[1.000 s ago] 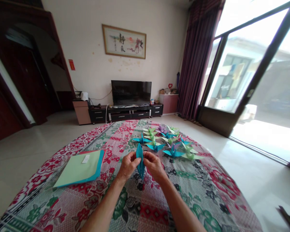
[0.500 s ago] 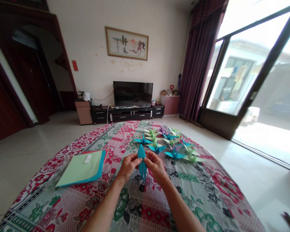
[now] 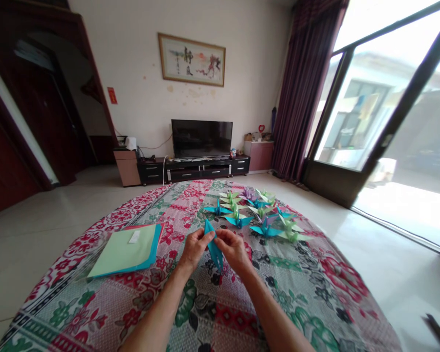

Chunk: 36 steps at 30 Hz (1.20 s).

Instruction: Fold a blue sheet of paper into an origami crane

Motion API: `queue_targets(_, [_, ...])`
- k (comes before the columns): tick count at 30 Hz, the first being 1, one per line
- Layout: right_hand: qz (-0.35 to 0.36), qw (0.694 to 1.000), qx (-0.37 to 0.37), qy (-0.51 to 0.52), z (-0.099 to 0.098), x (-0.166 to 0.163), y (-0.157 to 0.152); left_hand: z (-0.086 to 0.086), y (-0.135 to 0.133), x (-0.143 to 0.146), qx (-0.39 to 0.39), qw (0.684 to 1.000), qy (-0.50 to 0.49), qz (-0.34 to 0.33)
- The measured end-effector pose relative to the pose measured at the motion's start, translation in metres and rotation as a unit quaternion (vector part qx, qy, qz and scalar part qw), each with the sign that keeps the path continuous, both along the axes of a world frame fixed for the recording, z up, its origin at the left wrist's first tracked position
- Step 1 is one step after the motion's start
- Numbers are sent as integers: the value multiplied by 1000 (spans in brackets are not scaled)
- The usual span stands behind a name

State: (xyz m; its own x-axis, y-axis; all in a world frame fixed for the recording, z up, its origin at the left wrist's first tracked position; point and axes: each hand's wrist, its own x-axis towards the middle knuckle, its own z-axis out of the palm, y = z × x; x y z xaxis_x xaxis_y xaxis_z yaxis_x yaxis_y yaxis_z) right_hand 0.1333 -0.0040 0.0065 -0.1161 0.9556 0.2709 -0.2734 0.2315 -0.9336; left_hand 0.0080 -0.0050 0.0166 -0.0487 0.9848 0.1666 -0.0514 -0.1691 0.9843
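Observation:
A partly folded blue origami paper (image 3: 214, 254), long and pointed at the top with two narrow legs at the bottom, is held above the table. My left hand (image 3: 195, 248) pinches its left side between thumb and fingers. On its right edge, near the middle, my right hand (image 3: 233, 248) closes with thumb and fingertips. Beyond my hands stand several finished paper cranes in blue, green and purple, among them a blue crane (image 3: 238, 221) and a green crane (image 3: 292, 236).
A stack of coloured paper (image 3: 122, 252), green on top, lies to the left with a small white slip (image 3: 134, 237) on it. The floral tablecloth (image 3: 201, 318) covers the round table. Farther back are a television (image 3: 201, 139) and a low cabinet (image 3: 188, 174).
The blue paper has turned, so its tip leans further left and its face shows at an angle. My right fingers have shifted along its edge. The view has tilted slightly.

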Motion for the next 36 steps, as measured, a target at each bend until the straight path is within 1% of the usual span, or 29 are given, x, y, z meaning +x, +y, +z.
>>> queue_targets(4, [35,999,-32,16,2,1,-3,-1,1,-2,-1,1000,1,13])
queue_targets(7, [77,994,-81,-13,7,4,-6,-5,4,-4,-10,1000,-26,14])
queue_targets(10, [120,987,-100,-29,10,8,-9,-8,6,-3,-39,996,-82,-8])
queue_targets(13, [152,983,-103,-18,10,9,-9,-6,5,-1,-77,984,-158,-32])
queue_targets(15, [156,982,-105,-7,8,9,-8,-3,4,0,-105,973,-198,-48])
queue_targets(17, [155,982,-103,-3,5,9,-7,-1,3,-1,-125,968,-208,-63])
queue_targets(21, [166,981,-102,-21,3,11,-6,-2,3,-5,-124,976,-162,-76])
queue_targets(23, [168,979,-107,-32,4,11,-7,-3,4,-7,-116,981,-140,-72])
queue_targets(25, [166,979,-114,-45,6,9,-9,-4,6,-7,-113,982,-139,-63])
queue_targets(30, [146,980,-122,-62,9,0,-14,-7,9,-6,-95,985,-145,-17])
queue_targets(33, [122,984,-123,-42,6,-5,-14,-5,9,-5,-108,976,-188,-30])
queue_targets(36, [131,983,-126,-18,-1,-5,-12,-2,7,-4,-128,960,-244,-57])
